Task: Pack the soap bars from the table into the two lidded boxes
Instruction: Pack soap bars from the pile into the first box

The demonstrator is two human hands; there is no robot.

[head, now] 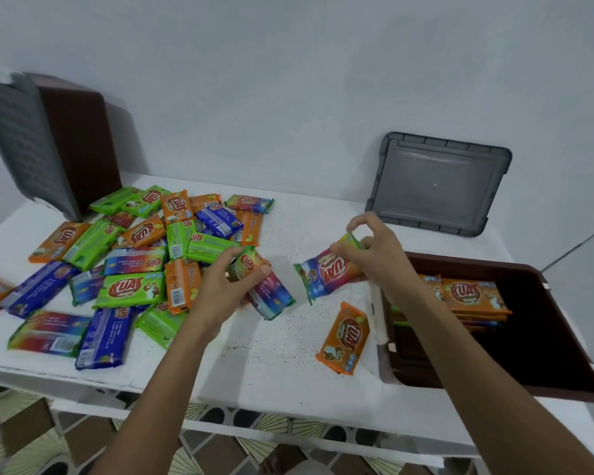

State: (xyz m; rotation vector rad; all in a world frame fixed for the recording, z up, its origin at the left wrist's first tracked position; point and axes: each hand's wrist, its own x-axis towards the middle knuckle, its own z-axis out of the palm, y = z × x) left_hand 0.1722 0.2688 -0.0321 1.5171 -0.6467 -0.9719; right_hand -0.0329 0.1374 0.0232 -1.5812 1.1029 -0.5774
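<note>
A: Where the bars lay loose on the table [275,365], what did they look like?

B: Flat packets in shiny wrappers, orange, green, blue and rainbow-striped, each with a red oval logo. Most sat in a heap [124,262] on the left half, overlapping at all angles.

A: And the hands?

B: The left hand [227,286] was closed around a rainbow bar [266,291], thumb on top and fingers under its near end, right at the heap's edge. The right hand [374,252] pinched the far end of a second rainbow bar [324,274], which tilted down toward the table. The two held bars were near each other but apart.

A: Anything between them and the box?

B: One orange bar [345,337] lay alone on the table, just below the right wrist and beside the brown box [563,382].

A: Was that box open?

B: Yes. Orange bars [470,296] were stacked inside at its far end, under the right forearm. Its grey lid [436,183] leaned against the wall behind. A second box [79,142] stood at the far left, its lid [24,138] propped against it.
</note>
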